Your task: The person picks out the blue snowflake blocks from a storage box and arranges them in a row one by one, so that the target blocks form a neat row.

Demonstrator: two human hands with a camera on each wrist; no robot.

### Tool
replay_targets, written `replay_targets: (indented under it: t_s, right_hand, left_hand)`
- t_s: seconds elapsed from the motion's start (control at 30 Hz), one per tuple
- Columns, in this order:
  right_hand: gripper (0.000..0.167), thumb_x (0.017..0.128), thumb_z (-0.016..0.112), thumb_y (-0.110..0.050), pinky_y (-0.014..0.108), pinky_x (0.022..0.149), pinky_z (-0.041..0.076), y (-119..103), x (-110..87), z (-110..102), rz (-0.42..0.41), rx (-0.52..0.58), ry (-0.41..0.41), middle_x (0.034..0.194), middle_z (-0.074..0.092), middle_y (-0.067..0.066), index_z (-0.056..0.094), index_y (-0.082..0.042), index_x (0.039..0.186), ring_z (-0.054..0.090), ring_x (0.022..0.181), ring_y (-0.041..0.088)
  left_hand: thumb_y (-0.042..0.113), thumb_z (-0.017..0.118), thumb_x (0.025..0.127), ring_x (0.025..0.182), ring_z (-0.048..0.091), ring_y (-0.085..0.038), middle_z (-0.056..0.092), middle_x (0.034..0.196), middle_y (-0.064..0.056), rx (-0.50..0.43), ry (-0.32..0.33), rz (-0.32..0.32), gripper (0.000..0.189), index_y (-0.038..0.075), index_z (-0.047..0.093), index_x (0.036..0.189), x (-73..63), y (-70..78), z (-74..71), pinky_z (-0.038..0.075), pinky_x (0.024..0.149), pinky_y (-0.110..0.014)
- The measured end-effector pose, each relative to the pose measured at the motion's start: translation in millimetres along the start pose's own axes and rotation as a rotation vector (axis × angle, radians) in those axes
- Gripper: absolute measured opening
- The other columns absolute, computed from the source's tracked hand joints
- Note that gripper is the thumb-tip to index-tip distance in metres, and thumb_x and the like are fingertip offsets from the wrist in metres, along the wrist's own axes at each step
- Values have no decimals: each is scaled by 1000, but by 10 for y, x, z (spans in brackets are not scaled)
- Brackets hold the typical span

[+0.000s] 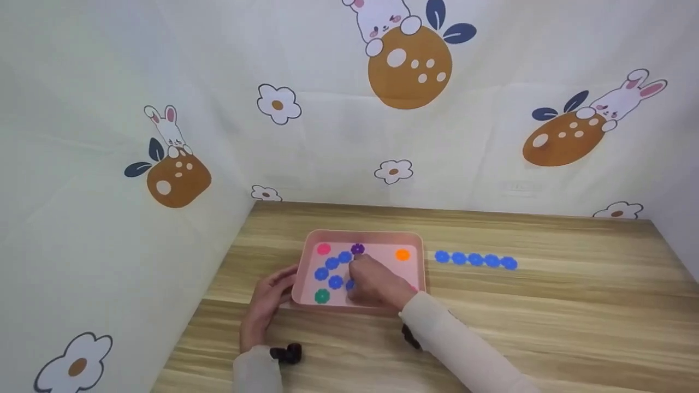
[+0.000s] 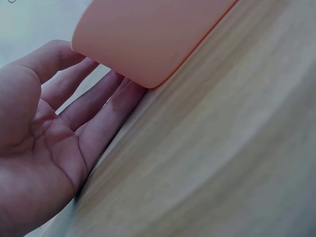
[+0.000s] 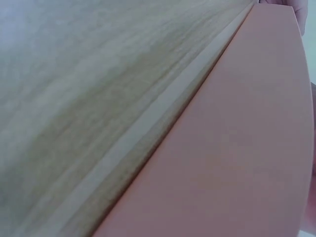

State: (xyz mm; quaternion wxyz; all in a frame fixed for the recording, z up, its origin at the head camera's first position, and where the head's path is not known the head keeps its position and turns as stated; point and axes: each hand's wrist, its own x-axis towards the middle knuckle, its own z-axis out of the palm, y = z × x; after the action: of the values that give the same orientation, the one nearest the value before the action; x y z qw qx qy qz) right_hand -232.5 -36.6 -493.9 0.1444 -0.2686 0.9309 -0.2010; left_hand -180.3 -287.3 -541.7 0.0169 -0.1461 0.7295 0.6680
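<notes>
A shallow pink tray [image 1: 366,237] lies on the wooden table, holding flower-shaped plastic pieces. My left hand [image 1: 265,303] is at the tray's left side; in the left wrist view its extended fingers [image 2: 89,106] reach the wall near the corner. My right hand [image 1: 379,284] is inside the tray, knuckles up and fingers bent downward. Just beyond it is a purple flower piece [image 1: 357,249]. To its left, several blue flower pieces [image 1: 332,263] form a curve, and another blue piece [image 1: 350,285] is partly covered by the hand. I cannot tell whether the hidden fingertips pinch a piece.
Also in the tray are a pink piece [image 1: 324,249], an orange piece [image 1: 402,255] and a green piece [image 1: 322,296]. Right of the tray, a row of several blue pieces [image 1: 475,260] lies on the table [image 1: 573,305]. A printed cloth [image 1: 327,142] hangs behind.
</notes>
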Motion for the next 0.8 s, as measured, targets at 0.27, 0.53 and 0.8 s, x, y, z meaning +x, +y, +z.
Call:
replay_targets:
  t_s: [0.27, 0.53, 0.8]
  right_hand:
    - [21, 85, 75, -26, 20, 52, 40, 34, 6, -36, -56, -63, 0, 66, 48, -2, 71, -10, 100, 48, 60, 13]
    - [39, 85, 79, -31, 21, 67, 50, 119, -26, -170, -49, -93, 7, 89, 61, 2, 69, -9, 115, 56, 78, 16]
    - [44, 84, 81, -32, 29, 86, 59, 258, -131, -355, -82, -106, 70, 108, 68, 5, 68, -7, 119, 60, 90, 15]
  left_hand:
    - [25, 66, 97, 116, 67, -21, 64, 137, -12, -5, -6, -2, 40, 14, 64, 135, -2, 5, 15, 59, 92, -32]
    - [23, 64, 98, 113, 68, -22, 64, 137, -14, -3, -6, 6, 38, 12, 64, 135, 13, 10, 0, 60, 92, -34]
    - [26, 63, 99, 118, 67, -21, 64, 138, -8, 7, -17, 8, 36, 20, 65, 134, -5, -2, -18, 58, 96, -35]
